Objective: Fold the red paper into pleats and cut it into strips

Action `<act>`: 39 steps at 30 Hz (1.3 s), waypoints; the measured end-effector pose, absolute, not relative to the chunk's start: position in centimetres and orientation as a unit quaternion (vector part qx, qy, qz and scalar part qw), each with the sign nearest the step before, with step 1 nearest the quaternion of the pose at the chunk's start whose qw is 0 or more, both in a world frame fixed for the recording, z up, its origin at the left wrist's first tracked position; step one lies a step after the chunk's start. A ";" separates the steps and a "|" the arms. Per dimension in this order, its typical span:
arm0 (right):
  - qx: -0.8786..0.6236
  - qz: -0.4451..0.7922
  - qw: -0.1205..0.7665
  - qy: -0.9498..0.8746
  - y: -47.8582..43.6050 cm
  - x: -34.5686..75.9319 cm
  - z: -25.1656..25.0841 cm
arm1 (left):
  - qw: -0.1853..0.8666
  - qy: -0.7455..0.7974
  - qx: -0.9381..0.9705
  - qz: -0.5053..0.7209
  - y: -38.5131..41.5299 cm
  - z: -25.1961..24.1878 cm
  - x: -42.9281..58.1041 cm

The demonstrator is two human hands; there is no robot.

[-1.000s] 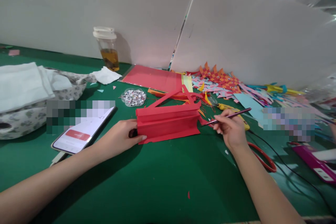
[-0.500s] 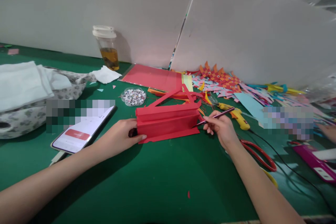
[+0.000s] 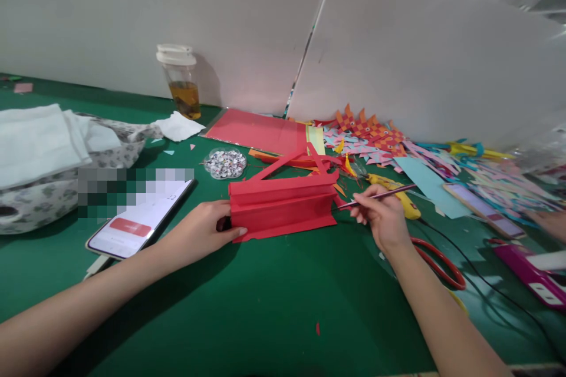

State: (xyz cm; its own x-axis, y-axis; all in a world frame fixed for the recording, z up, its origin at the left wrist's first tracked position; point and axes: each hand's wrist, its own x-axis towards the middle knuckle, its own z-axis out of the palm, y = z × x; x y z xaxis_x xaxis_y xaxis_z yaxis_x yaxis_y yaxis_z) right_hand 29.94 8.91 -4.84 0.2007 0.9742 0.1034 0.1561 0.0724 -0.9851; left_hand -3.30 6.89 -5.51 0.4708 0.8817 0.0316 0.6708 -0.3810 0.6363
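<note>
A folded red paper piece, long and box-like with ridges and a flap along its front, lies on the green table. My left hand grips its left end, the thumb on the front flap and the other fingers partly hidden behind. Pinched in my right hand is a thin dark maroon pencil-like stick. Its narrow tip points left, at the right end of the red paper; whether it touches I cannot tell. Red paper strips rise behind the folded piece.
Beyond my right hand lie a yellow glue gun with a black cord and red-handled scissors. Phones rest at both sides. A lidded drink cup stands by the partition. Paper strips, woven orange pieces and another person's hand are at right.
My right hand has moved a little to the right, drawing the stick's tip back toward the red paper's right edge. My left hand and the paper stay in place.
</note>
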 end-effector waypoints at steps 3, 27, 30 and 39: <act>-0.546 0.446 0.472 -0.529 8.7 29.1 -5.0 | 0.285 0.483 0.807 0.185 6.9 -5.5 -3.3; -0.549 0.426 0.469 -0.545 8.5 28.1 -5.1 | 0.302 0.485 0.801 0.180 6.8 -5.6 -3.3; -0.563 0.420 0.470 -0.534 8.5 28.1 -4.9 | 0.309 0.486 0.798 0.177 6.9 -5.6 -3.3; -0.607 0.310 0.521 -0.514 8.9 29.6 -4.8 | 0.298 0.499 0.796 0.169 6.8 -5.1 -3.2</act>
